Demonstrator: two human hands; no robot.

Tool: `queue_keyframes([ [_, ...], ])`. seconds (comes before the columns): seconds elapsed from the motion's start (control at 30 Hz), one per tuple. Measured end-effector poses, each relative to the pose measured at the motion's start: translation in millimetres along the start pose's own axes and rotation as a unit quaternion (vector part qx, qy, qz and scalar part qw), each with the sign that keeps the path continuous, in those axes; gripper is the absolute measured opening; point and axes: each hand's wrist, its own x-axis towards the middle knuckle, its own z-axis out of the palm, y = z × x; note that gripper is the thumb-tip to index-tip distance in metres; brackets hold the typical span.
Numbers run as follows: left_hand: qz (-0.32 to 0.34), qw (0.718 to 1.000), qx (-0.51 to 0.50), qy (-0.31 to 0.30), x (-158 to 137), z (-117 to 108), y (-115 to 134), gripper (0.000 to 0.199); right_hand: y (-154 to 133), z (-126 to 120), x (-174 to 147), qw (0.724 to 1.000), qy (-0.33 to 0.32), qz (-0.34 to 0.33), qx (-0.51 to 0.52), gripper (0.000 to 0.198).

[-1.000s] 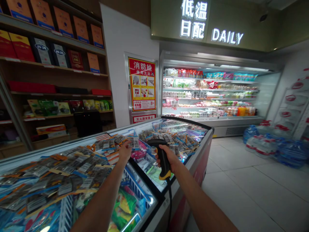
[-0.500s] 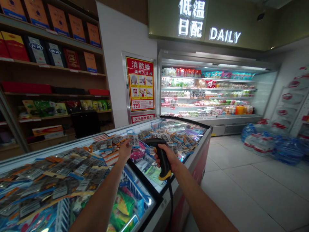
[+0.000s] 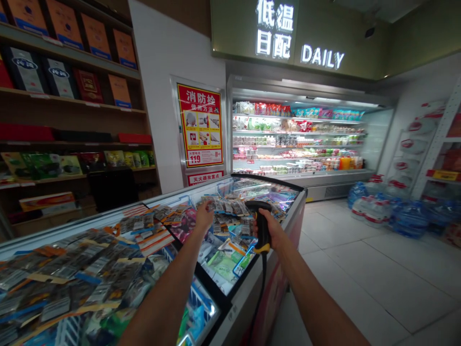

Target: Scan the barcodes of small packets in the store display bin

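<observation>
My right hand [image 3: 269,227] is wrapped round the grip of a black barcode scanner [image 3: 264,235] with a yellow-trimmed base; its cable hangs down beside the freezer. Farther left, my left hand [image 3: 204,216] reaches over the glass top with its fingers pinched at the edge of a small flat packet [image 3: 217,205]. Fingers partly hide what they grip. Many similar grey packets with orange and blue edges [image 3: 97,262] lie spread over the near left glass, and more packets [image 3: 236,209] lie on the far glass around my left hand.
The chest freezer [image 3: 236,288] has a dark divider and bagged goods under its glass. Boxes fill the wooden shelves [image 3: 68,103] at left. A lit open fridge [image 3: 298,139] stands behind. Water bottles [image 3: 408,218] sit on the tiled floor [image 3: 345,259] at right.
My left hand has moved right across the glass, from the divider to the far packets. The scanner in my right hand has shifted right and slightly up. The view has turned a little right.
</observation>
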Motion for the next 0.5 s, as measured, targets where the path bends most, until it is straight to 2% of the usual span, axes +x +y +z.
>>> queue_keyframes([
  [0.2, 0.035, 0.998, 0.034, -0.034, 3.3, 37.7, 29.4, 0.047, -11.0, -20.2, 2.5, 0.999, 0.043, -0.032, 0.000, 0.021],
  [0.33, 0.088, 0.991, 0.014, -0.104, 3.6, 62.2, 42.1, 0.048, -11.6, -27.6, 5.5, 0.998, 0.047, -0.030, 0.006, 0.022],
  [0.4, 0.117, 0.985, 0.014, -0.125, 2.9, 69.9, 46.6, 0.050, -11.3, -28.3, 5.5, 0.998, 0.048, -0.032, 0.010, 0.021],
  [0.5, 0.144, 0.982, 0.030, -0.115, 1.2, 68.7, 47.4, 0.051, -10.6, -25.1, 3.7, 0.998, 0.048, -0.034, 0.006, 0.022],
])
